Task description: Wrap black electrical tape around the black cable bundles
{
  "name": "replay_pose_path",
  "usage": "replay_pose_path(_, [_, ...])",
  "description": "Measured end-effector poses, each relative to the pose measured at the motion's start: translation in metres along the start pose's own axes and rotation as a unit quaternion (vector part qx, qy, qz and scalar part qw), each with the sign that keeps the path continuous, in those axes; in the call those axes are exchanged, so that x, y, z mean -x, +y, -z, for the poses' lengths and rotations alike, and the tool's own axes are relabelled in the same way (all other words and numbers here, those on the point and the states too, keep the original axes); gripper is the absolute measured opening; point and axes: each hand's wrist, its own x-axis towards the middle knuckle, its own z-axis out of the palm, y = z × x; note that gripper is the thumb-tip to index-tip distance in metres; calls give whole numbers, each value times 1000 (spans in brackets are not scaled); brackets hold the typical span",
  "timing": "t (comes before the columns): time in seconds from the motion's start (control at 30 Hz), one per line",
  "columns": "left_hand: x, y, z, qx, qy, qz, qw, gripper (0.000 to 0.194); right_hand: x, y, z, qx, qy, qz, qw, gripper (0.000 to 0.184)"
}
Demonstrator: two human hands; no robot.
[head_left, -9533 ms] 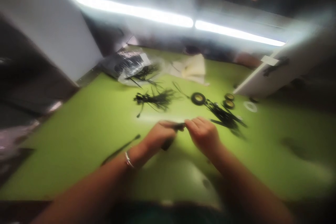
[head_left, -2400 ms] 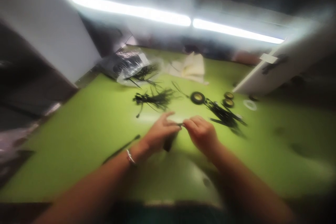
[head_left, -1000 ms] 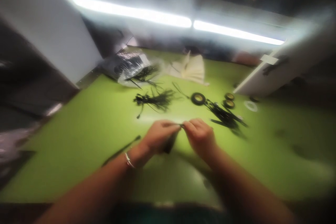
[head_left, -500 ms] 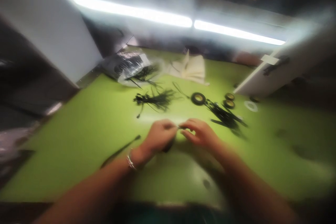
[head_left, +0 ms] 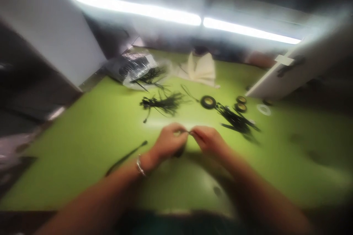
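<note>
Small dark piece: lying between the left hand and right hand, both pinching it with closed fingertips.

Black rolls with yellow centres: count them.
3 clear: the largest roll by the black strands; a smaller roll to its right; another roll just nearer. A dark shape behind the white ring may be a fourth.

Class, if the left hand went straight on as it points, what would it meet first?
The left hand would likely meet the right hand first, fingertips nearly touching; blur leaves depth unclear.
</note>
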Motion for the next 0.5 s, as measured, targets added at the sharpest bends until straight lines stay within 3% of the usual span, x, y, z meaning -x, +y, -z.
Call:
replay_pose_path(0.2, [-2,-1,-2,234,-36,136,962,44,2,-5,-8,174,139,49,974,23])
replay_pose_path(0.33, [2,3,-1,285,-81,187,937,25,2,4,-6,248,187,122,943,15])
replay_pose_path(0.5, [3,8,2,302,-103,175,931,20,1,13,-2,243,187,181,934,17])
